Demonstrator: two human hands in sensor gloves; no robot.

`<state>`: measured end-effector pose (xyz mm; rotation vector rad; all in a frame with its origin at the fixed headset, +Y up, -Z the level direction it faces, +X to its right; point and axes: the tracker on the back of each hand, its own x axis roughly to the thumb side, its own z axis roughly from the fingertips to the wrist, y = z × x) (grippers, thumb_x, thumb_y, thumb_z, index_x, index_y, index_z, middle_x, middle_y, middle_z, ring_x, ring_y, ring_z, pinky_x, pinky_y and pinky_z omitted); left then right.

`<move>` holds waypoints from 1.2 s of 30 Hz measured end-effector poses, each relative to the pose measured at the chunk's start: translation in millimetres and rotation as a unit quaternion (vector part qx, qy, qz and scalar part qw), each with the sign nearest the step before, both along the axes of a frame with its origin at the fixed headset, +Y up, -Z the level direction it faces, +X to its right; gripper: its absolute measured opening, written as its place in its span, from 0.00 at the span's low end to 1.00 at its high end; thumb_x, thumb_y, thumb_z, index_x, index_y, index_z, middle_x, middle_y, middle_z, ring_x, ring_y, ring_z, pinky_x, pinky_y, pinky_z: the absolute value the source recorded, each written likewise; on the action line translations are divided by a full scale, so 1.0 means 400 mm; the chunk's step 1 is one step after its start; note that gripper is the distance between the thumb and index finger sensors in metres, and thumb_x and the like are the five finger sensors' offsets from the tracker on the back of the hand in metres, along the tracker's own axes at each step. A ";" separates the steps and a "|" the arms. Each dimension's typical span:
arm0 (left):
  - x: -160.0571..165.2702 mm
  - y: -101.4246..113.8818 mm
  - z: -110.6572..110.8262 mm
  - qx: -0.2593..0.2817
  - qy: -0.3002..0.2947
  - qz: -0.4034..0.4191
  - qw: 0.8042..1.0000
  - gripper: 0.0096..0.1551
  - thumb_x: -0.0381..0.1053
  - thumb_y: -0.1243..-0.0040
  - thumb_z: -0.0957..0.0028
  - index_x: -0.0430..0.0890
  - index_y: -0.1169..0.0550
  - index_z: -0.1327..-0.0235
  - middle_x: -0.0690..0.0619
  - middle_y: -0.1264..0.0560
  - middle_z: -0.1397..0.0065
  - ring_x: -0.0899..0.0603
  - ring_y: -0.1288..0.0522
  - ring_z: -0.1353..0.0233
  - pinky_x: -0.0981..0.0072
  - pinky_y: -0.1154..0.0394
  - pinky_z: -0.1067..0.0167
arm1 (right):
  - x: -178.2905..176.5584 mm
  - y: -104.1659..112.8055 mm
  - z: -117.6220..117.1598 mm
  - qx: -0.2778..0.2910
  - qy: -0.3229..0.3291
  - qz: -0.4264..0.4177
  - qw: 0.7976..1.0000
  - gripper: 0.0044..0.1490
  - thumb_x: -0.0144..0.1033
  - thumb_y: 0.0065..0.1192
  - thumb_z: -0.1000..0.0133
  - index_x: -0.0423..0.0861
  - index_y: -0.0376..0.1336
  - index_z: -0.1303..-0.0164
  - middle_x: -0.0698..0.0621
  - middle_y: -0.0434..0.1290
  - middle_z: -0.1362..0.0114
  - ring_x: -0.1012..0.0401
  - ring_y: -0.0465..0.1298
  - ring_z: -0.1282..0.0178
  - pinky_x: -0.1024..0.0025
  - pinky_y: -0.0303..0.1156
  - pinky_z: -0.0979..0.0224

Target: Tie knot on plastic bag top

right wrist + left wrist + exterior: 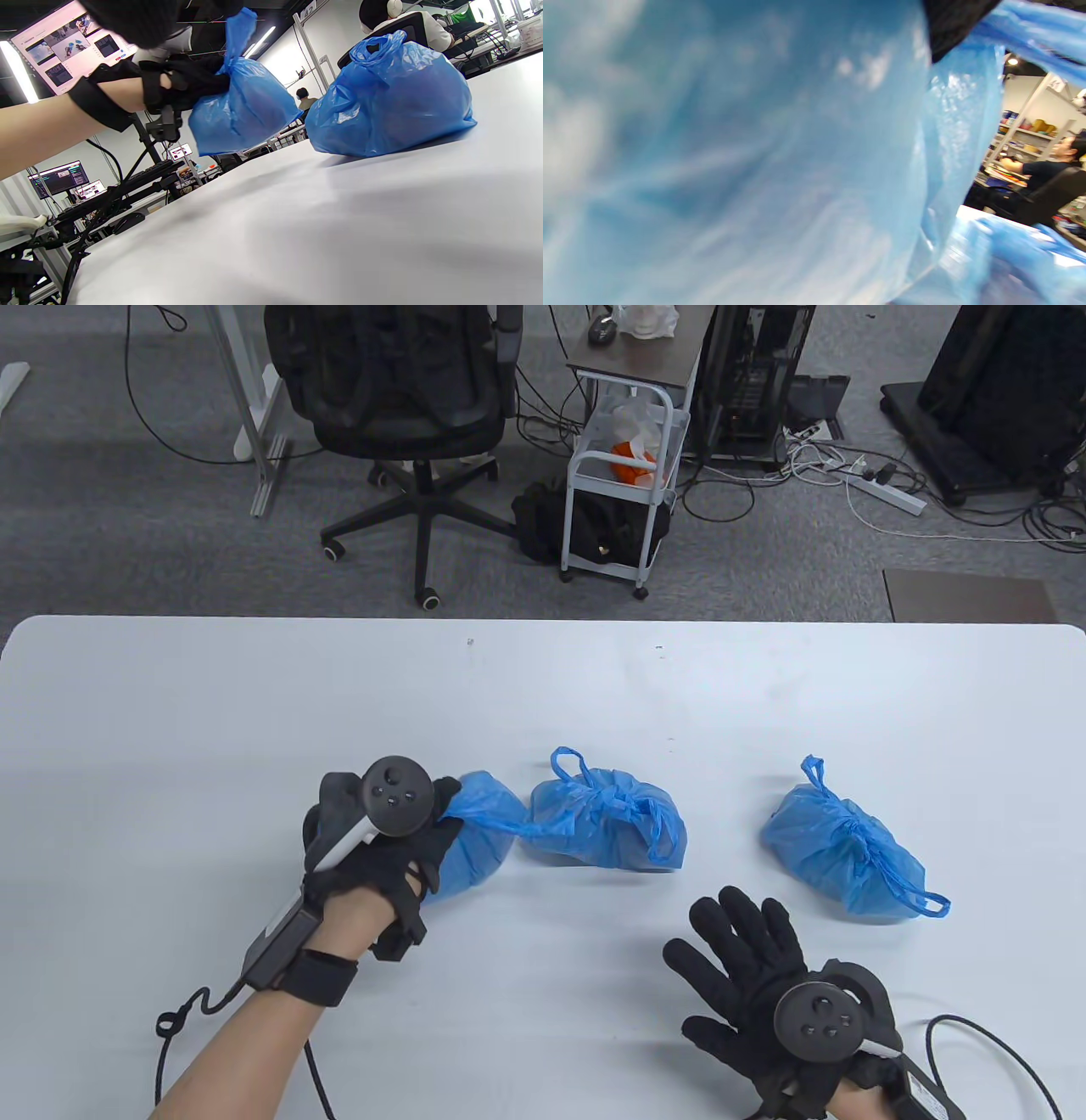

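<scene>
While L hand (373, 848) grips untied bag (479, 836) near table's (170, 712) front edge, R hand (764, 984), open, must grab its other handle.

Table view looks down; wrist views sit low, sharing blue bags (390, 97).

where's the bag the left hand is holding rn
In the table view it is the leftmost blue bag, gripped by the left hand just left of the middle bag; the right wrist view shows it lifted off the table.
</scene>
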<state>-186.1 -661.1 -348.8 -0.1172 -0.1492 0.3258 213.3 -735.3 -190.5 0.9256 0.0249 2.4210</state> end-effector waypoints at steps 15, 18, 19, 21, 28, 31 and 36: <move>-0.010 -0.188 -0.158 -0.054 0.049 -0.149 0.986 0.38 0.66 0.45 0.57 0.62 0.44 0.35 0.57 0.38 0.24 0.41 0.43 0.18 0.38 0.50 0.24 | -0.008 -0.006 -0.002 -0.016 -0.004 -0.010 1.000 0.47 0.55 0.62 0.52 0.57 0.46 0.25 0.46 0.30 0.17 0.37 0.27 0.18 0.30 0.19 0.29; -0.017 -0.144 -0.127 -0.042 0.052 -0.140 0.988 0.41 0.69 0.45 0.57 0.64 0.47 0.33 0.57 0.43 0.21 0.41 0.47 0.16 0.38 0.51 0.23 | -0.009 -0.008 -0.004 -0.016 -0.005 -0.006 1.000 0.48 0.55 0.62 0.52 0.57 0.46 0.25 0.46 0.30 0.17 0.37 0.28 0.18 0.30 0.19 0.29; -0.017 -0.131 -0.117 -0.041 0.051 -0.136 0.988 0.41 0.69 0.45 0.58 0.64 0.47 0.33 0.57 0.43 0.20 0.41 0.47 0.16 0.38 0.51 0.23 | -0.009 -0.009 -0.005 -0.017 -0.007 -0.005 1.000 0.48 0.55 0.62 0.52 0.57 0.46 0.25 0.46 0.31 0.17 0.37 0.28 0.18 0.30 0.19 0.29; -0.013 -0.089 -0.077 -0.016 0.041 -0.121 0.992 0.41 0.69 0.45 0.57 0.64 0.46 0.33 0.57 0.43 0.20 0.41 0.46 0.16 0.39 0.51 0.24 | -0.007 -0.010 -0.008 -0.021 -0.012 -0.006 1.000 0.47 0.55 0.62 0.52 0.57 0.46 0.25 0.46 0.31 0.17 0.36 0.28 0.18 0.30 0.19 0.29; 0.042 -0.044 0.080 0.028 -0.027 -0.110 0.993 0.39 0.68 0.46 0.57 0.62 0.44 0.33 0.56 0.41 0.21 0.40 0.44 0.17 0.38 0.50 0.24 | -0.007 -0.012 -0.010 -0.030 -0.019 -0.014 0.999 0.47 0.55 0.62 0.52 0.57 0.46 0.25 0.46 0.31 0.17 0.37 0.28 0.18 0.30 0.19 0.29; 0.081 -0.055 0.161 0.038 -0.074 -0.127 0.988 0.38 0.68 0.46 0.57 0.62 0.42 0.33 0.56 0.39 0.22 0.40 0.43 0.18 0.38 0.49 0.24 | -0.009 -0.012 -0.010 -0.033 -0.019 -0.015 0.999 0.47 0.55 0.62 0.52 0.57 0.47 0.25 0.46 0.31 0.17 0.36 0.29 0.18 0.30 0.19 0.29; 0.132 -0.088 0.277 0.055 -0.138 -0.133 0.980 0.37 0.68 0.48 0.56 0.62 0.41 0.34 0.56 0.38 0.22 0.40 0.42 0.18 0.38 0.48 0.25 | -0.007 -0.011 -0.011 -0.033 -0.024 -0.018 0.999 0.47 0.55 0.62 0.52 0.57 0.47 0.25 0.46 0.32 0.17 0.36 0.29 0.18 0.30 0.19 0.29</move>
